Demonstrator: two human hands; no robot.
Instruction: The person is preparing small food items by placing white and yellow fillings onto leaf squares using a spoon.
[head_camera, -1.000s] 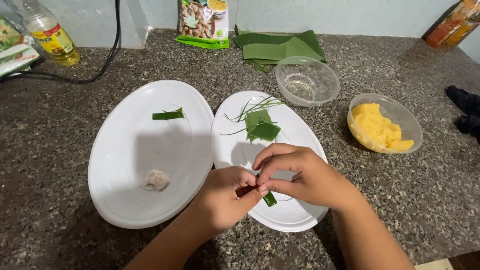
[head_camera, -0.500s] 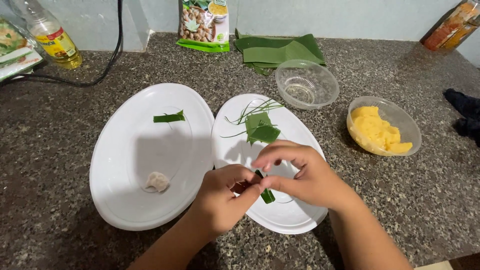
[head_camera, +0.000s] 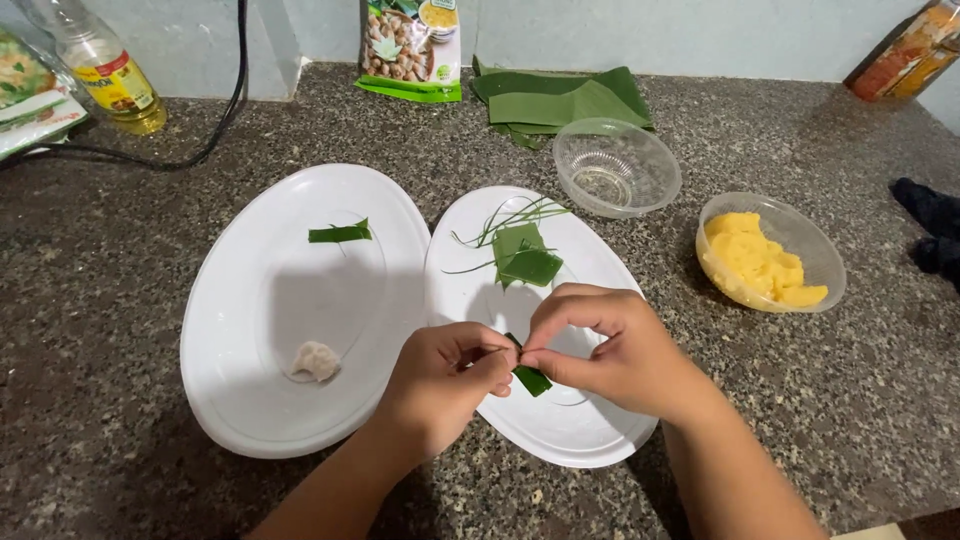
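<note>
Both hands meet over the near white plate (head_camera: 570, 440) and pinch one small green leaf strip (head_camera: 531, 378) between them. Left hand (head_camera: 445, 385) has its grip pressed together on the left end of the strip, with thumb and fingers curled in tight. Right hand (head_camera: 615, 350) has its grip pressed together on the strip too, its fingertips touching the left hand's fingertips. Only the dark green lower end of the strip sticks out below the fingers, just above the plate. Farther back on that same plate lie some folded leaf pieces (head_camera: 525, 257) and a few thin green strings (head_camera: 510, 215). To the left, touching this plate, is a second white plate (head_camera: 250, 400). On it sit a small white lump (head_camera: 316, 360) near the front and a short leaf bit (head_camera: 340, 233) farther back. An empty clear bowl (head_camera: 617, 167) stands just beyond the right plate. A clear bowl of yellow mash (head_camera: 765, 262) stands to the right. Far back on the speckled tabletop (head_camera: 100, 300) are a stack of big green leaves (head_camera: 560, 100), a bag of nuts (head_camera: 410, 50), a bottle of oil (head_camera: 105, 70) at the far left and a black cable (head_camera: 215, 130).
</note>
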